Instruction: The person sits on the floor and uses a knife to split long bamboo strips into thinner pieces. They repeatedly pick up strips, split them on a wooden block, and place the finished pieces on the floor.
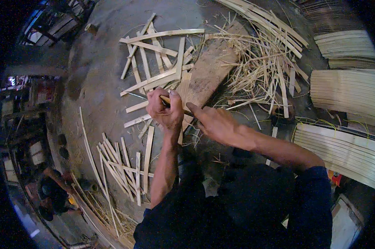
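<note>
My left hand (166, 108) is closed in a fist around a short yellowish-brown piece (166, 100), perhaps a tool handle; most of it is hidden by the fingers. Close to its right, my right hand (215, 123) has its fingers curled, with the index finger and thumb near the left fist. What they hold, if anything, cannot be made out. Between and beyond both hands, a pale bamboo strip (184, 86) lies against a thick, worn wooden board (214, 66). Flat bamboo strips (158, 78) are scattered on the floor just past my left hand.
A tangle of thin shavings (258, 72) lies right of the board. Stacked bundles of pale slats (345, 89) line the right side. More loose strips (121, 166) lie left of my left forearm. At the lower left, another person (54, 193) is beside long strips.
</note>
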{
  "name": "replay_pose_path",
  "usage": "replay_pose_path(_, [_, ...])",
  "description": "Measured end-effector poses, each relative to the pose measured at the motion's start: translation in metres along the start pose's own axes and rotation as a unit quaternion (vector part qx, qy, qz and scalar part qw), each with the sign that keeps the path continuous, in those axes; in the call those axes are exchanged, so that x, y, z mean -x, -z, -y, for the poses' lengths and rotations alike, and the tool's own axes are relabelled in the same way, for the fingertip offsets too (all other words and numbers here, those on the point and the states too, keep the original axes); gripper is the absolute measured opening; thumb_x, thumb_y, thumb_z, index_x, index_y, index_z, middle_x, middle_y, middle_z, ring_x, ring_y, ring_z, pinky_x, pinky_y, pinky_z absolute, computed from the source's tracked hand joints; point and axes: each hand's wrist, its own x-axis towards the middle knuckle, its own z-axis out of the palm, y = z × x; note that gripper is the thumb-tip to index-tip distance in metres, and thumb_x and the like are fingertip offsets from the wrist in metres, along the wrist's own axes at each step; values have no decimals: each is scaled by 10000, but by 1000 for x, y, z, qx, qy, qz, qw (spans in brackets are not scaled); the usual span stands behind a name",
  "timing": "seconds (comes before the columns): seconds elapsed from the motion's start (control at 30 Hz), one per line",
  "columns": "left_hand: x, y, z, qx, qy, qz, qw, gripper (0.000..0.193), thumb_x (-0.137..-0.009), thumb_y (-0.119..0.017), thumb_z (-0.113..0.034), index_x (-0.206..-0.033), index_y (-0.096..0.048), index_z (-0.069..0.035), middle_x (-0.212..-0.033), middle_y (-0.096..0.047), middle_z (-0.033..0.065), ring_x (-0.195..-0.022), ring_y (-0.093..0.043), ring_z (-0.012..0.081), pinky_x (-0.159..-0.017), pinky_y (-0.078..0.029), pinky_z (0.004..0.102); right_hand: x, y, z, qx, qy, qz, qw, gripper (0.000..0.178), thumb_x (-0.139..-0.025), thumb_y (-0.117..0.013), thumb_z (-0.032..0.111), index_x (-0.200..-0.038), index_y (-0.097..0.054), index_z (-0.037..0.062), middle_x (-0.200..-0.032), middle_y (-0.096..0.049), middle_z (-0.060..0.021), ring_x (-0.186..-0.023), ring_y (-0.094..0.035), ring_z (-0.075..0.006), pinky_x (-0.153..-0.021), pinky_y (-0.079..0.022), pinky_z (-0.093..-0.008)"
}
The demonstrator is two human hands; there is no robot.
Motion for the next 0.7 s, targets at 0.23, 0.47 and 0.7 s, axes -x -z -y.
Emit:
replay_pose_path(0.23, [-3, 8, -5, 102, 39, 28, 994, 197, -762, -581, -164, -657, -480, -31, -616, -454, 4, -558, -366, 89, -523, -298, 258, -30, 3, 13, -353, -59, 93, 929, 500, -804, -603, 218, -1247, -475, 25, -844, -631, -167, -669, -602, -253, -619, -477, -377])
replay_pose_path(0.47, [-1, 21, -3, 281, 33, -34, 959, 221, -729, -566, -80, -620, -384, -17, -567, -361, 27, -533, -310, 127, -492, -257, 277, -46, -36, -24, -399, -126, 42, 907, 272, -836, -598, 159, -1068, -529, 35, -671, -530, 0, -482, -464, -72, -415, -404, -246])
replay_pose_path(0.7, [5, 39, -16, 176, 62, -58, 981, 226, -742, -536, -74, -588, -373, -51, -533, -393, 44, -512, -289, 128, -560, -269, 324, -49, -28, -33, -476, -200, 107, 850, 159, -829, -610, 154, -909, -508, 61, -650, -492, 16, -490, -461, -64, -404, -395, -232])
